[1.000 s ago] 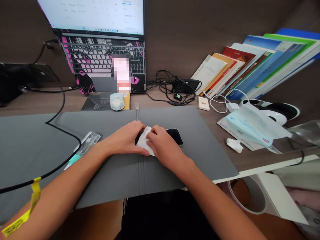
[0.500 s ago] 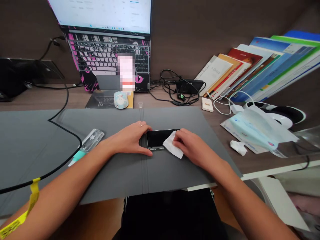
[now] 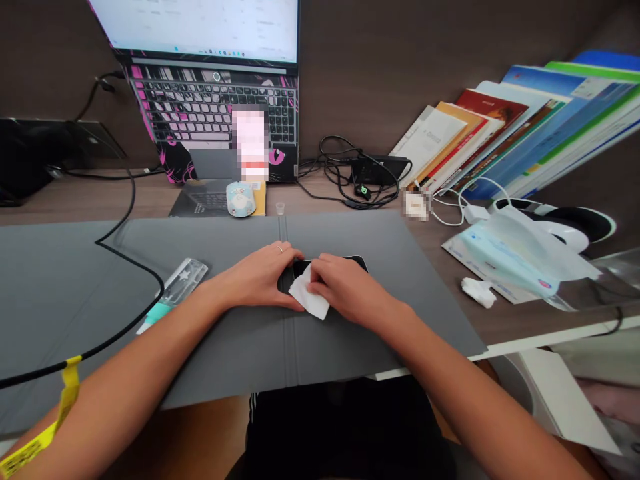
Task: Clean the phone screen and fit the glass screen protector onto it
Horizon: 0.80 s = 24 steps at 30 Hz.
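A dark smartphone lies flat on the grey desk mat, mostly covered by my hands. My left hand steadies its left end, with the thumb at the near edge and the fingers at the far edge. In my right hand is a white tissue, pinched in closed fingers and pressed on the left part of the screen. Beyond that hand, the phone's far right corner shows. A clear bottle with a teal end lies left of my left forearm.
Behind the mat stand a laptop, a mouse and a tiny clear cup. Tangled cables and leaning books are at the back right. A wipes packet and crumpled tissue lie right. A black cable crosses the left.
My right hand has slid left along the phone with the tissue, toward my left thumb. The phone's far right corner now shows. My left hand stays in place.
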Available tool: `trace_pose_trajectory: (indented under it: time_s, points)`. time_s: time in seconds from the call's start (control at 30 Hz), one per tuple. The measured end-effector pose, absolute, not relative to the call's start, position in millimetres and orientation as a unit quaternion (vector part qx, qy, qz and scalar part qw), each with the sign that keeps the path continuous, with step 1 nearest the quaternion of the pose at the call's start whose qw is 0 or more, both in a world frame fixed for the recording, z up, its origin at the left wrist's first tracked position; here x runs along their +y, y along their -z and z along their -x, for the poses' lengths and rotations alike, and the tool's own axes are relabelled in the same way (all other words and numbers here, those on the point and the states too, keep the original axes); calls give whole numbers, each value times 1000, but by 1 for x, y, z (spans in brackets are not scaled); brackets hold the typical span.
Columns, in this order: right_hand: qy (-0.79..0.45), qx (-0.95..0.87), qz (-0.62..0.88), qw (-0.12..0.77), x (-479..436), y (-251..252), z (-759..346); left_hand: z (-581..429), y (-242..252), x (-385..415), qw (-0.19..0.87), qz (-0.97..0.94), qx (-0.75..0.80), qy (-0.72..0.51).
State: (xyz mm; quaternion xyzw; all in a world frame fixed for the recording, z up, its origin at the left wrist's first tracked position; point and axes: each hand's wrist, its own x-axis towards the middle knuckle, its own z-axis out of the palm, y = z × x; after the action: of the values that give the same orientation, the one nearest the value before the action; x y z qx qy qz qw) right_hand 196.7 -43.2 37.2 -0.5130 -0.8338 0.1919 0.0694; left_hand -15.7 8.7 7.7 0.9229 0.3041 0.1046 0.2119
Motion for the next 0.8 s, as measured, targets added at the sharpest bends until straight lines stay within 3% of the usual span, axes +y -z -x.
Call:
trace_pose_trajectory:
  time_s: [0.3, 0.8]
  points:
    - [-179, -791, 582, 51, -56, -43, -272, 14, -11, 9, 206, -925, 305, -93]
    - [-243, -836, 489, 57, -45, -42, -196, 16, -7, 9, 197, -931, 288, -106]
